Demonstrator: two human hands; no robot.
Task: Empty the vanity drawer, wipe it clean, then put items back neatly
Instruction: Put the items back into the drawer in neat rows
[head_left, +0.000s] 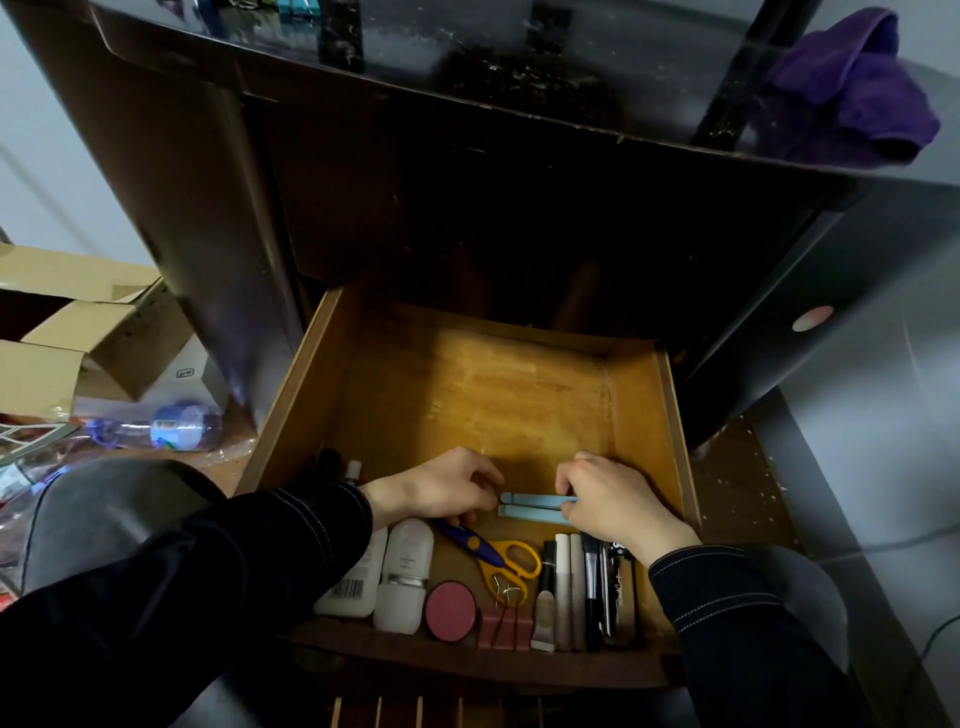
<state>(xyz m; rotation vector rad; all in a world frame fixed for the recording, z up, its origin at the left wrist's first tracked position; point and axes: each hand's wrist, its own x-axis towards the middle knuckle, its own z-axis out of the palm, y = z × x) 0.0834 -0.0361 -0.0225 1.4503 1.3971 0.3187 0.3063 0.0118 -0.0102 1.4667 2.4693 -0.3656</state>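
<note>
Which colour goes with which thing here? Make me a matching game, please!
Things:
1. scissor handles
2. round compact
3. cloth
4. flat sticks

Colours:
A. purple
B. light blue
C. yellow
D. pink

Pairs: 1-C, 2-D, 3-A, 4-B
</note>
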